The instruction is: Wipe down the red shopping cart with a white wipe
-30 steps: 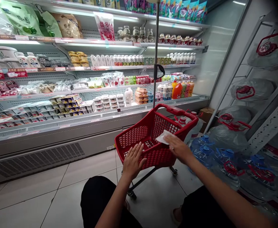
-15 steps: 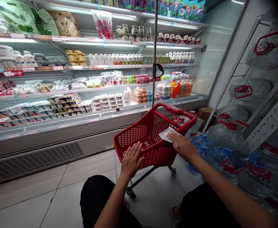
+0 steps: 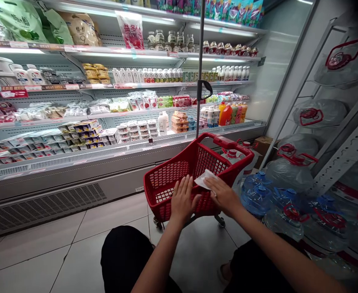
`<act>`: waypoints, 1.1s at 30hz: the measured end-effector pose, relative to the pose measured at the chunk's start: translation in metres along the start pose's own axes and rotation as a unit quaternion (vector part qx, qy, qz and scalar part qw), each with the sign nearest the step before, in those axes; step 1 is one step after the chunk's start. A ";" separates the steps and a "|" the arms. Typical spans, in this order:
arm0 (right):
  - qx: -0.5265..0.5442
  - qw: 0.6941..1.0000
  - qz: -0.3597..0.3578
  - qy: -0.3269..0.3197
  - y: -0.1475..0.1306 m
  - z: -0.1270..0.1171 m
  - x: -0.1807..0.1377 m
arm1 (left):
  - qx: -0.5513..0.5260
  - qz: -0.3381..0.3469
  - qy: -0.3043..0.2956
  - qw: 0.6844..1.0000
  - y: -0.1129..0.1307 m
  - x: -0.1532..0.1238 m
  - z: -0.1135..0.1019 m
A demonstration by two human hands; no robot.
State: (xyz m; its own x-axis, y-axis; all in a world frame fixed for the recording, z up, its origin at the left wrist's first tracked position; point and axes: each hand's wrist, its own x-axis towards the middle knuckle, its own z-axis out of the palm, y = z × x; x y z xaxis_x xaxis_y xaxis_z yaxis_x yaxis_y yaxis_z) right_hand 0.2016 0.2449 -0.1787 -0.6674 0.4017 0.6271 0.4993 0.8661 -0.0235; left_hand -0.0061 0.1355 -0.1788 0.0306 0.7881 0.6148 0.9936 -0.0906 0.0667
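A small red shopping cart (image 3: 166, 179) with a mesh basket stands on the tiled floor in front of me. My left hand (image 3: 183, 200) lies flat against the basket's near wall, fingers spread. My right hand (image 3: 223, 194) presses a white cloth (image 3: 203, 179) onto the basket's near right rim, fingers laid over it. A metal pole (image 3: 200, 69) rises from the cart's far side. The basket looks empty inside.
An open chiller (image 3: 75, 122) with shelves of dairy packs, bottles and bags runs along the left and back. Large blue-capped water jugs (image 3: 258, 195) lie stacked on the floor and on a rack (image 3: 343, 154) to the right. A cardboard box (image 3: 262, 144) sits behind the cart.
Both hands have drawn closer together on the basket's near wall. The right hand slid the cloth leftward along the rim, and the left hand moved right and up.
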 end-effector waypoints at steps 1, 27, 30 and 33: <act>0.006 1.000 -0.010 -0.007 -0.011 0.004 0.001 | -0.014 0.010 -0.005 1.000 0.010 0.007 0.005; -0.097 0.995 0.024 0.029 0.058 -0.092 -0.031 | -0.124 0.028 -0.011 0.992 -0.023 -0.002 -0.020; -0.105 0.994 0.003 0.005 0.040 -0.086 -0.022 | -0.118 0.061 -0.019 0.991 0.011 0.016 -0.016; -0.106 0.994 -0.022 -0.016 0.029 -0.085 -0.022 | -0.145 0.091 -0.023 0.985 0.046 0.032 -0.008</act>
State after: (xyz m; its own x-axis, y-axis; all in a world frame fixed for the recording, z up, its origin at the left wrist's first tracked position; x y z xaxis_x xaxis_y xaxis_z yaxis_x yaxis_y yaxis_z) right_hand 0.2777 0.2364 -0.1270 -0.7066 0.3763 0.5992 0.5722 0.8021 0.1711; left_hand 0.0399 0.1515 -0.1500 0.2164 0.7696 0.6007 0.8992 -0.3967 0.1844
